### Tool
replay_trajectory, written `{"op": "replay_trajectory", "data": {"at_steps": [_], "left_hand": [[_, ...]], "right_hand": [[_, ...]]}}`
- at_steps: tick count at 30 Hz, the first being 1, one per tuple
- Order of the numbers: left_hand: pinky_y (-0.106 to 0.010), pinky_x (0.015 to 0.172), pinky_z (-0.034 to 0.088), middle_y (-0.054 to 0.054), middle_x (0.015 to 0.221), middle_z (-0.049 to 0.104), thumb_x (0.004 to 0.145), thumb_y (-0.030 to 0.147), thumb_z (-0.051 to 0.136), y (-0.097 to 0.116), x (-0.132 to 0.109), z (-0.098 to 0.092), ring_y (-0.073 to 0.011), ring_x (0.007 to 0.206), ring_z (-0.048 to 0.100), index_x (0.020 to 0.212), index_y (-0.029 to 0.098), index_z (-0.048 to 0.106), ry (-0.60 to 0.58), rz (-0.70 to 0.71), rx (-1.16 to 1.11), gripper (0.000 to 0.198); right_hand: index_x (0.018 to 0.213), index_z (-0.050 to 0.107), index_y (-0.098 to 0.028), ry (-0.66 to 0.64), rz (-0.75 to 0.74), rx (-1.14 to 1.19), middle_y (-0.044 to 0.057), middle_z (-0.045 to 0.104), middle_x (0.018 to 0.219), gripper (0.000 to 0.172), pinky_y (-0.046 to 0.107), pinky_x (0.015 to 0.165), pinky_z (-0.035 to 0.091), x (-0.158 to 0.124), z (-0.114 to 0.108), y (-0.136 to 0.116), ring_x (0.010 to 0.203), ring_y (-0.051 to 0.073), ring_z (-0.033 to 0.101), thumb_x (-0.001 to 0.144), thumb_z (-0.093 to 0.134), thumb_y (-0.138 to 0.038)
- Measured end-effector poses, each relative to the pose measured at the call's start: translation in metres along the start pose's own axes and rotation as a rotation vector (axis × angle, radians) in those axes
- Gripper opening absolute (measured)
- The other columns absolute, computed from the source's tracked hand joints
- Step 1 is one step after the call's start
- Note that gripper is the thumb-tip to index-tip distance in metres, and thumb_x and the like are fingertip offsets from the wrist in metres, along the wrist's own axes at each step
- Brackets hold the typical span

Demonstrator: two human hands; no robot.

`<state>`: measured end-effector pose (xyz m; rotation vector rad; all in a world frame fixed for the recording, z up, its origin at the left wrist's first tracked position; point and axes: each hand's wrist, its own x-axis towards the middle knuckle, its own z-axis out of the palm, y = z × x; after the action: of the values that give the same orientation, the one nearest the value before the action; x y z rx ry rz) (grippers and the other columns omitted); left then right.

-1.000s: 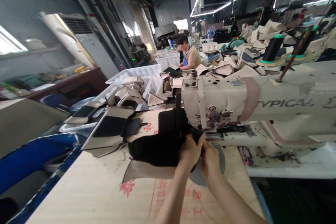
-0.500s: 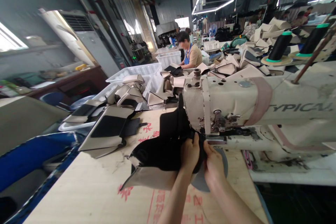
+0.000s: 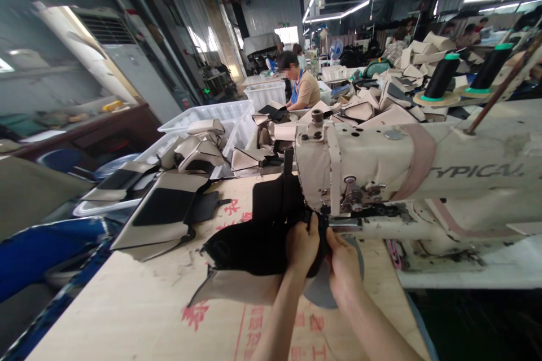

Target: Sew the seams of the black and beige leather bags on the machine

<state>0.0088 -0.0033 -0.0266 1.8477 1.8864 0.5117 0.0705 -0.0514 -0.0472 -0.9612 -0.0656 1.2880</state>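
Note:
A black and beige sewn piece (image 3: pixel 254 248) lies under the head of a sewing machine (image 3: pixel 326 163), its dark side up and a beige panel hanging toward me. My left hand (image 3: pixel 302 245) grips it from above, close to the needle area, with fingers bent over the black material. On the piece's right edge, my right hand (image 3: pixel 345 262) pinches the material between thumb and fingers. A grey rounded panel (image 3: pixel 322 292) shows beneath and between my hands. The needle and presser foot are hidden behind the machine head and fabric.
Another beige and black piece (image 3: pixel 165 208) lies on the wooden table (image 3: pixel 139 316) at left. Behind it, white bins (image 3: pixel 203 115) hold several such pieces. A blue-lined container (image 3: pixel 46 259) stands at lower left. Black thread cones (image 3: pixel 441 78) rise behind the machine. A co-worker (image 3: pixel 302 87) sits beyond.
The whole view has shifted slightly, so the surroundings sit a little further left and higher. Both hands keep their hold on the sewn piece, almost unmoved beside the machine head.

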Motion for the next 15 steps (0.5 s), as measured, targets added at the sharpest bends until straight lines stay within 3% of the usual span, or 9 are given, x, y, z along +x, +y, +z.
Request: {"op": "replay_trajectory", "data": {"at_steps": [8, 11, 13, 15], "left_hand": [[-0.023, 0.058, 0.038, -0.013, 0.083, 0.070, 0.088, 0.046, 0.031, -0.002, 0.009, 0.000, -0.0200, 0.078, 0.065, 0.080, 0.013, 0.069, -0.034, -0.008, -0.017, 0.051], [-0.022, 0.055, 0.036, -0.013, 0.081, 0.070, 0.088, 0.046, 0.032, -0.004, 0.012, 0.001, -0.0181, 0.074, 0.065, 0.080, 0.013, 0.069, -0.049, -0.005, -0.032, 0.050], [-0.022, 0.053, 0.035, -0.013, 0.080, 0.070, 0.088, 0.046, 0.033, -0.005, 0.013, 0.002, -0.0177, 0.073, 0.065, 0.077, 0.013, 0.068, -0.057, -0.006, -0.037, 0.050], [-0.022, 0.053, 0.035, -0.013, 0.080, 0.070, 0.088, 0.045, 0.033, -0.005, 0.013, 0.002, -0.0177, 0.074, 0.065, 0.077, 0.013, 0.068, -0.062, -0.007, -0.039, 0.049]], "right_hand": [[0.073, 0.068, -0.010, 0.034, -0.106, -0.217, 0.008, 0.067, 0.069, 0.043, 0.024, 0.047, 0.043, 0.008, 0.001, 0.004, 0.054, 0.015, 0.058, 0.058, 0.071, -0.050], [0.068, 0.068, -0.012, -0.038, -0.138, -0.366, 0.006, 0.065, 0.059, 0.041, 0.024, 0.044, 0.039, 0.007, -0.010, -0.015, 0.048, 0.014, 0.054, 0.056, 0.071, -0.050], [0.068, 0.069, -0.014, -0.065, -0.275, -0.557, 0.005, 0.065, 0.061, 0.035, 0.025, 0.049, 0.042, 0.003, -0.038, -0.051, 0.052, 0.016, 0.056, 0.056, 0.073, -0.046], [0.075, 0.070, -0.019, 0.088, -0.857, -1.006, 0.006, 0.068, 0.074, 0.029, 0.028, 0.065, 0.046, -0.002, -0.083, -0.106, 0.067, 0.019, 0.061, 0.066, 0.067, -0.046]]}}
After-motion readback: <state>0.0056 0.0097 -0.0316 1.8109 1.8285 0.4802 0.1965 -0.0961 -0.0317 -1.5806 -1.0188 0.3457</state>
